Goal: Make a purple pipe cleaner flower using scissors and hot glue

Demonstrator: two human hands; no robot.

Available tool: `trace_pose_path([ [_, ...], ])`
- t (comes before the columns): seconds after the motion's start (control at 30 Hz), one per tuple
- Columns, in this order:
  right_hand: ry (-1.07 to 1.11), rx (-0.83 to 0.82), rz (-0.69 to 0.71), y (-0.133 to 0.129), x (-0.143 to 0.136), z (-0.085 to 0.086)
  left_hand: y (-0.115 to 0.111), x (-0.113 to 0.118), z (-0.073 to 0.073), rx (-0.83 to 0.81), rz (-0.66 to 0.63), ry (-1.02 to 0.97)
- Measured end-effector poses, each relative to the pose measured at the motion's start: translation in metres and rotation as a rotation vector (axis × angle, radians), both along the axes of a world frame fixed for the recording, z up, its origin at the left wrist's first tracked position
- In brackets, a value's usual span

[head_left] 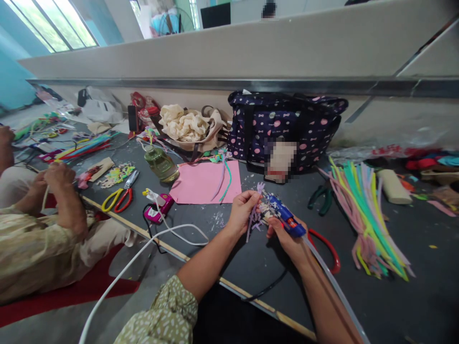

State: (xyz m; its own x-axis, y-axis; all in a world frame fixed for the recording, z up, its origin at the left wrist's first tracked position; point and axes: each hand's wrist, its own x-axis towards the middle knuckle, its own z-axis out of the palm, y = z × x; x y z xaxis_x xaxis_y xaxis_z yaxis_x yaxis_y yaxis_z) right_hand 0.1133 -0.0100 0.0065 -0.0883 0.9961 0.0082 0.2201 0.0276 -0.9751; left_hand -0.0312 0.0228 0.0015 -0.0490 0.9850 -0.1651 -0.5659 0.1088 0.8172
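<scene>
We hold a small purple flower (260,188) in our left hand (241,210), thumb and fingertips pinched together on it, its thin stem hanging down toward the table. Our right hand (292,242) is curled closed around a blue glue gun (281,209), whose nose points far and left, just beside the flower; a long clear rod (335,285) runs from its back toward the near right. Pale and purple scraps (256,223) lie on the dark table (258,272) between our hands. A red handle (332,251) shows just right of our right hand, with green pliers (322,198) farther off and a bundle of coloured stems (371,217) to the right. Left of our hands, a pink sheet (193,184) lies flat, a green bottle (161,165) stands at its left edge, and a magenta box (159,209) sits nearer us. On the far side stands a spotted navy bag (258,126). At the far left, another person's hands (57,179) are close together.
</scene>
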Motion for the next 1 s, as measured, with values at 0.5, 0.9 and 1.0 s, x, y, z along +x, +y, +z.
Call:
trace_pose_path([
  [0.5,0.063,-0.024,-0.035,0.001,0.0,-0.009,0.0,0.0,0.003,-0.01,0.021,-0.002],
  [0.9,0.045,-0.057,-0.056,-0.001,-0.002,-0.003,-0.001,0.0,0.005,-0.002,0.023,-0.001],
  [1.0,0.053,-0.047,-0.053,0.0,-0.002,-0.004,0.0,0.0,0.004,-0.003,0.025,-0.002],
])
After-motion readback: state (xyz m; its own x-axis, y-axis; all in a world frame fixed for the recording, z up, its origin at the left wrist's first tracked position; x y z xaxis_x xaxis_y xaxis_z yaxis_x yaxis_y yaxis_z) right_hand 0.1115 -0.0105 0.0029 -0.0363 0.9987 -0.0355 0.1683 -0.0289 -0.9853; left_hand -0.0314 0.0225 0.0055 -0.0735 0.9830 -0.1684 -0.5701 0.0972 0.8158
